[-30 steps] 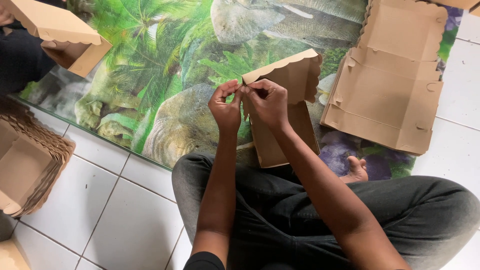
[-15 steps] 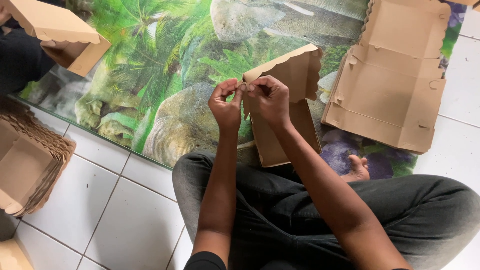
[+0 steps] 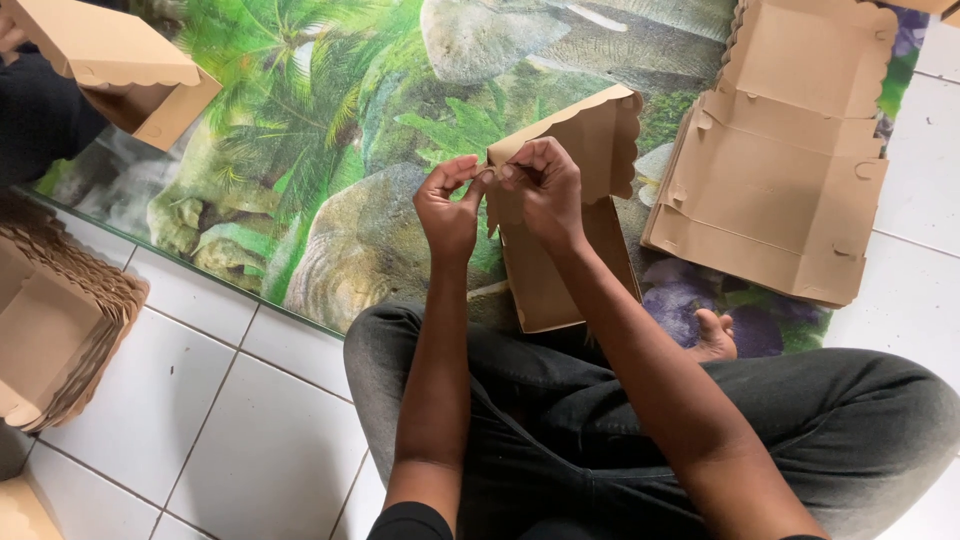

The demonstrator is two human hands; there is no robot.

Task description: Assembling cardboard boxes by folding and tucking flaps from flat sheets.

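Observation:
I sit cross-legged on the floor and hold a half-folded brown cardboard box (image 3: 585, 150) upright over my lap. My left hand (image 3: 447, 208) pinches a small flap at the box's near left corner. My right hand (image 3: 545, 190) grips the same corner from the other side, fingers curled over the edge. Both hands meet at that corner, almost touching. The box's scalloped lid stands up behind my right hand, and its lower panel reaches down to my legs.
A stack of flat unfolded cardboard boxes (image 3: 790, 170) lies at the right on a printed mat (image 3: 330, 140) with palms and rocks. Nested folded boxes (image 3: 50, 330) sit at the left on white tiles. Another person at top left holds a folded box (image 3: 110, 55).
My hands and the box have stayed nearly in place; the fingers have shifted slightly at the corner flap.

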